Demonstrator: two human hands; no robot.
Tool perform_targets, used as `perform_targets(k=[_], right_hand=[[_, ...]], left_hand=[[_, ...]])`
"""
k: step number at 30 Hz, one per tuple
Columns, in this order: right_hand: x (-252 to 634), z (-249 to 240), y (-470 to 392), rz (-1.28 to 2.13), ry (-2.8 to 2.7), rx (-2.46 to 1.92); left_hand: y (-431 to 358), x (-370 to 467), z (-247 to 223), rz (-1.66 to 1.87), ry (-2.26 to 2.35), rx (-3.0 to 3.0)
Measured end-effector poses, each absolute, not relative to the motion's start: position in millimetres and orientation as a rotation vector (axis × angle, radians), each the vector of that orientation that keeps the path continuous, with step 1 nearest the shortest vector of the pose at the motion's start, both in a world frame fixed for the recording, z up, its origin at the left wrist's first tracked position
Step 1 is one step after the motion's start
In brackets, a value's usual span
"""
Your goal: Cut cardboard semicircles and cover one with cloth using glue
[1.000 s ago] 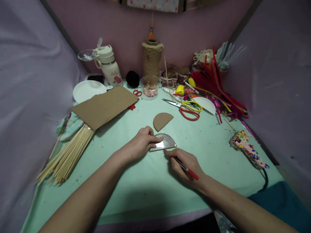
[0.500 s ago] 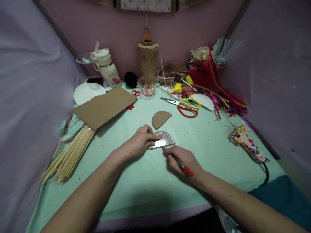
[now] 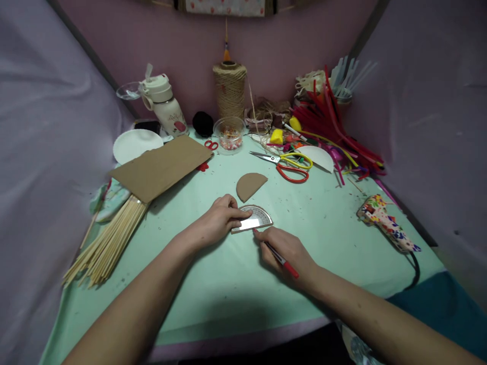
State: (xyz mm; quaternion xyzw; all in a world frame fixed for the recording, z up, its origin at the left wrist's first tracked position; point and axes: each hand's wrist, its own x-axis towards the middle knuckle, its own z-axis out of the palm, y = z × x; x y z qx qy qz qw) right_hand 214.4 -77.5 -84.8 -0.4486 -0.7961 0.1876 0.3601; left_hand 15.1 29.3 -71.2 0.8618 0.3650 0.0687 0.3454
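With the protractor (image 3: 260, 221) as the clock's centre and twelve at the far side, the left hand (image 3: 219, 219) lay at nine o'clock, partly open, its digits pressed down on the protractor's left part. A brown edge (image 3: 243, 231) showed beneath the protractor's straight side. The right hand (image 3: 286, 249), between four and five o'clock, was closed around a red pen (image 3: 291, 269), whose tip sat right by that straight side, though whether it touched could not be told.

On the tabletop (image 3: 319, 223), a brown half-disc (image 3: 251, 186) lay at twelve o'clock, just beyond the protractor. Scissors (image 3: 292, 175) with one yellow and one red handle lay farther out at one o'clock. A patterned glue gun (image 3: 388, 225) rested well apart at three. A bundle of thin sticks (image 3: 108, 243) lay between eight and nine, and a brown sheet (image 3: 163, 170) at ten overlapped its upper end. A clear tub (image 3: 230, 141) stood between eleven and twelve, in front of a twine cone (image 3: 230, 91).
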Motion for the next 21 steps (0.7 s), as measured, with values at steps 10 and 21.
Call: perform_targets(k=[10,21], right_hand=[[216.8,-86.3,-77.1,0.488,-2.036,-1.133],[216.2,-82.3,-76.7,0.495,-2.042,-1.165]], left_hand=[[28.9,16.5,-68.0,0.153,0.956,2.239],[29.0,16.7,-67.8,0.148,0.966,2.222]])
